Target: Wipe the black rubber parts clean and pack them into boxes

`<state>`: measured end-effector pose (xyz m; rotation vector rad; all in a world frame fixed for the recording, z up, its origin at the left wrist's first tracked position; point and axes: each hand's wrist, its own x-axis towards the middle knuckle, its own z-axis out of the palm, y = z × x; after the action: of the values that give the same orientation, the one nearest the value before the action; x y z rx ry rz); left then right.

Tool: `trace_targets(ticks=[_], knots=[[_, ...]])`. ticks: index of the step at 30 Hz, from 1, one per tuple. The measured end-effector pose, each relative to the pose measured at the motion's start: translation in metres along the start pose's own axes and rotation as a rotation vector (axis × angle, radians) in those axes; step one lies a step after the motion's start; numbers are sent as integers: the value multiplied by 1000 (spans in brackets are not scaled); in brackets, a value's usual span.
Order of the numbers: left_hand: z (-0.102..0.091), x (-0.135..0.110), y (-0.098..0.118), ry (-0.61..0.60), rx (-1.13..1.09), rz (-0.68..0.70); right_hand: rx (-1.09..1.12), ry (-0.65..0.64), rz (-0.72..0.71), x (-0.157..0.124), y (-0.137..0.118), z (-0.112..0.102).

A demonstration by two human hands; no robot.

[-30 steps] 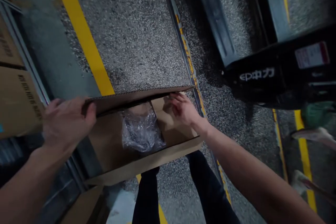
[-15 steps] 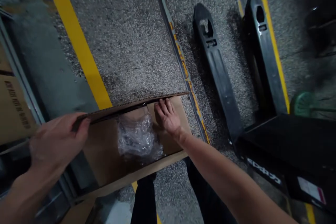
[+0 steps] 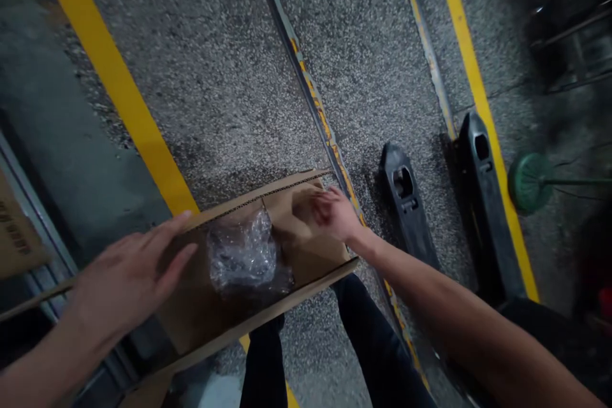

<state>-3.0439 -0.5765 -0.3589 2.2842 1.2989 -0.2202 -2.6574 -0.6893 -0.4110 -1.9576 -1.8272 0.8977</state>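
A long brown cardboard box (image 3: 191, 306) with its flaps up lies in front of my legs. Crumpled clear bubble wrap (image 3: 243, 248) sits inside it, and what it may cover cannot be made out. My left hand (image 3: 136, 268) is at the box's far left edge, fingers stretched and thumb apart, with nothing visible in it. Over the right end flap (image 3: 310, 236) hovers my right hand (image 3: 337, 213). Its fingers look bent but are smeared by motion, so I cannot see whether they hold anything.
Two dark pallet-jack forks (image 3: 406, 197) point away on the right, beside a green round base with a pole (image 3: 530, 182). Yellow lines (image 3: 115, 89) and a worn metal strip (image 3: 310, 86) cross the speckled floor. Another carton (image 3: 19, 229) stands at the left edge.
My left hand has let go of the far flap and opened. The right hand has lifted off the right end flap and shifted right. The far flap now leans outward. The view has shifted.
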Motion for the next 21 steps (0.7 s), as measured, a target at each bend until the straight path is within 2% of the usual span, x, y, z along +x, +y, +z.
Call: trace_targets(ticks=[2, 3, 4, 6, 8, 10, 12, 14, 16, 18, 20, 21], knots=[[18, -18, 21, -56, 18, -8, 78, 287, 214, -7, -21, -34], [35, -31, 28, -127, 26, 3, 85, 335, 276, -8, -35, -44], [56, -44, 34, -233, 26, 54, 71, 306, 289, -8, -49, -48], [104, -65, 40, -458, 32, 53, -37, 88, 202, -5, -69, -33], [143, -70, 42, -573, 18, -69, -212, -78, 157, -5, -70, 2], [161, -63, 43, -624, -10, -183, -351, -202, 92, -12, -50, 41], [153, -55, 43, -670, -87, -205, -458, -272, 33, -24, -25, 69], [129, -55, 45, -720, -198, -165, -523, -300, 20, -35, -7, 81], [103, -64, 53, -716, -245, -108, -545, -323, 28, -40, -3, 81], [87, -73, 67, -682, -216, -10, -536, -336, 22, -39, -11, 73], [84, -73, 76, -577, -148, 76, -511, -290, 26, -30, -25, 63], [87, -66, 77, -489, -106, 72, -499, -246, 26, -22, -30, 58]])
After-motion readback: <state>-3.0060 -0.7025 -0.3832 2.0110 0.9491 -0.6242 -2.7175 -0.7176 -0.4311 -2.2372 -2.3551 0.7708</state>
